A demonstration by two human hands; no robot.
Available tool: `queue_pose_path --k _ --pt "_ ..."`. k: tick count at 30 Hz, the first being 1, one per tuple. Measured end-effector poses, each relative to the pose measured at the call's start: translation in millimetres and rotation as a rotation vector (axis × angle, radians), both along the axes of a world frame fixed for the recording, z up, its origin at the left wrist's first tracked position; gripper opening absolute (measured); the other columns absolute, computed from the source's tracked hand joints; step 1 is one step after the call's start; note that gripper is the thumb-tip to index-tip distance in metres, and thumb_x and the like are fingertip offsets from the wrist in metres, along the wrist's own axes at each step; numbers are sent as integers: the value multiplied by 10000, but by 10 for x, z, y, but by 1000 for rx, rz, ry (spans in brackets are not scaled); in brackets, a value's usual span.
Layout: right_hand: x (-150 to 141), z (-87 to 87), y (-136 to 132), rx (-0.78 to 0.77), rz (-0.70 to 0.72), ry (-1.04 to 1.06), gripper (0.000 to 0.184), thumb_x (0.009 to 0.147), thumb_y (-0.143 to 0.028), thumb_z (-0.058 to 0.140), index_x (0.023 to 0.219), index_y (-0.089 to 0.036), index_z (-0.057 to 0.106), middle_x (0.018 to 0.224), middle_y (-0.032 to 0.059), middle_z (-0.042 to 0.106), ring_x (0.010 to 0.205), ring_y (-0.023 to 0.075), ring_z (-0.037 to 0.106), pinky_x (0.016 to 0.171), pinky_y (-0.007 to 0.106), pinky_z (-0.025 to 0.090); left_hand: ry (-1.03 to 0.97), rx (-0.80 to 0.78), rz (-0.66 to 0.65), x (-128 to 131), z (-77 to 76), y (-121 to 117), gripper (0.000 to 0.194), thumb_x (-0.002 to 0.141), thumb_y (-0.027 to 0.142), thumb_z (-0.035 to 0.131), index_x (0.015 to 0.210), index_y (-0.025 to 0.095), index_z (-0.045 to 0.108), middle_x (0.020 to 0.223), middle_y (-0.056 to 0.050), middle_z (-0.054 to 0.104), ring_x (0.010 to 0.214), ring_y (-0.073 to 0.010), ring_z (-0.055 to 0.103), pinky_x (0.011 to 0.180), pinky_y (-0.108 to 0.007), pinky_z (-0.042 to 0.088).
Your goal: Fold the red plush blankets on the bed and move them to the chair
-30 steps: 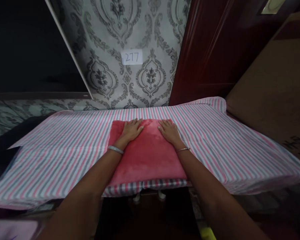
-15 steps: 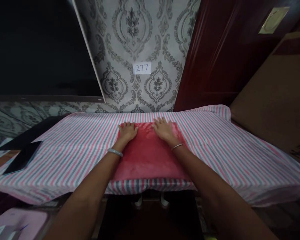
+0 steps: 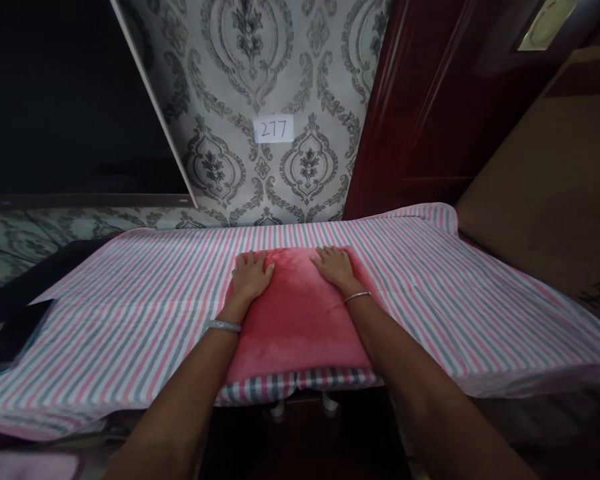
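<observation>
A red plush cloth (image 3: 300,320), roughly square and folded or cushion-like, lies flat on the striped tablecloth (image 3: 150,293) close to the front edge. My left hand (image 3: 251,275) rests palm down on its far left corner, fingers spread. On the far right part of the cloth my right hand (image 3: 334,265) lies flat, fingers stretched out. Neither hand grips anything. A pale bangle circles my left wrist and a thin one my right wrist.
Behind the table is patterned wallpaper with a paper label (image 3: 273,129) reading 277. A large dark screen (image 3: 70,100) stands at back left, a dark flat device (image 3: 17,333) at the left edge. A cardboard box (image 3: 545,180) flanks the right side by a dark red door (image 3: 420,113).
My right hand has shifted slightly right and nearer on the red cloth. My left hand has moved slightly nearer. The camera view has shifted a little.
</observation>
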State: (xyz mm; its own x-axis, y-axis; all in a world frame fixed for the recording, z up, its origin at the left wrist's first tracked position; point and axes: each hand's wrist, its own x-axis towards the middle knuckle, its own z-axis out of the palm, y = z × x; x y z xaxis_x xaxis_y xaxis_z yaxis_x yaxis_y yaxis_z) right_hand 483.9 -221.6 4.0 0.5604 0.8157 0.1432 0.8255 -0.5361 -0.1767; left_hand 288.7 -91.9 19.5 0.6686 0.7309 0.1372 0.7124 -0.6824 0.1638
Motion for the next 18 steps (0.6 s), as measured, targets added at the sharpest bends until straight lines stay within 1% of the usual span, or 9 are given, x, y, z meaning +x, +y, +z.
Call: queue_pose_path --k 2,3,6,8,9,13,16,18 --pt "173 -20 -115 9 -70 30 526 1070 -452 299 1448 -179 543 1490 134 552 1405 304 435 1174 534 294 -5 -29 -1 -13 2 17 610 1023 519 276 1530 219 435 1567 -162 409 1419 -386 337 1034 -607 478" --pt "245 -39 -163 21 -112 61 528 1070 -454 284 1453 -195 539 1512 121 534 1423 305 415 1173 552 293 -6 -39 1 -20 -1 26 611 1023 514 277 1538 219 425 1586 -158 389 1440 -383 318 1049 -608 470" --pt "416 -118 -252 57 -227 195 560 1063 -471 249 1502 -221 491 1609 107 417 1475 315 355 1153 599 318 -11 -53 5 -31 -16 48 614 1025 510 281 1555 224 402 1632 -147 335 1487 -370 269 1084 -599 451" --pt "492 -169 -270 72 -246 255 582 1058 -473 250 1530 -205 460 1633 127 373 1468 309 378 1144 566 350 -8 -55 4 -26 -24 53 619 1025 524 271 1558 238 398 1643 -142 323 1495 -366 264 1081 -603 454" --pt "516 -190 -272 81 -239 263 585 1057 -469 254 1530 -195 461 1627 138 379 1453 302 403 1142 538 363 -4 -53 6 -19 -25 51 623 1025 533 264 1562 244 394 1647 -140 318 1499 -369 258 1076 -609 456" --pt "520 -222 -271 126 -223 221 577 1057 -462 255 1505 -189 497 1591 139 435 1410 286 465 1131 457 390 20 -23 13 13 -22 29 635 1024 539 262 1567 238 394 1651 -146 315 1498 -393 257 1059 -617 463" --pt "464 -211 -286 145 -245 197 579 1052 -463 278 1509 -181 498 1602 134 420 1402 303 476 1131 447 397 -1 -32 10 7 -31 16 635 1020 536 282 1564 231 402 1659 -150 302 1503 -395 262 1066 -606 457" --pt "425 -202 -303 189 -263 170 581 1044 -446 312 1517 -157 486 1609 151 403 1391 320 486 1121 449 408 -82 -37 58 -18 -42 20 646 1014 524 314 1571 202 381 1679 -166 255 1522 -379 251 1101 -574 435"
